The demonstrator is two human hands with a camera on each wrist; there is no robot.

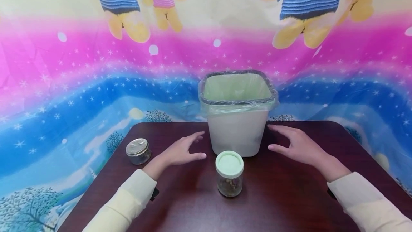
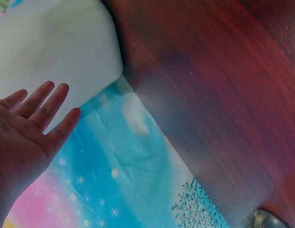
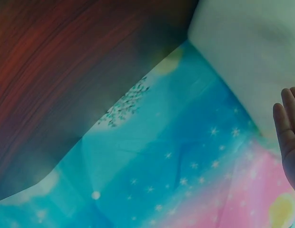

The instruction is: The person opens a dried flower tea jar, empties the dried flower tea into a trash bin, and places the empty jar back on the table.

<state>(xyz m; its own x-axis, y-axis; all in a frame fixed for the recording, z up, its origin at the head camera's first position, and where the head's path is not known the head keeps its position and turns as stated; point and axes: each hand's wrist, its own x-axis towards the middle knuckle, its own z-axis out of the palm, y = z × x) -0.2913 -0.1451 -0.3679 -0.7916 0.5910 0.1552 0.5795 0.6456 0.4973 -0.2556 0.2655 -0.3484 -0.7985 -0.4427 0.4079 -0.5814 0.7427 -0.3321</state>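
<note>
A white trash can lined with a clear plastic bag stands at the back of the table. My left hand is just left of it, fingers extended toward its side and holding nothing. On the other side, my right hand reaches in with thumb and fingers spread, also holding nothing. Both wrist views show the can's pale wall beside the fingers. In front of the can, between the hands, stands a glass jar with a light green lid and small dark and brown pieces inside.
A short round container with a silvery lid sits on the left of the dark wooden table, next to my left forearm. Behind the table's back edge hangs a colourful printed cloth with bears and snowflakes.
</note>
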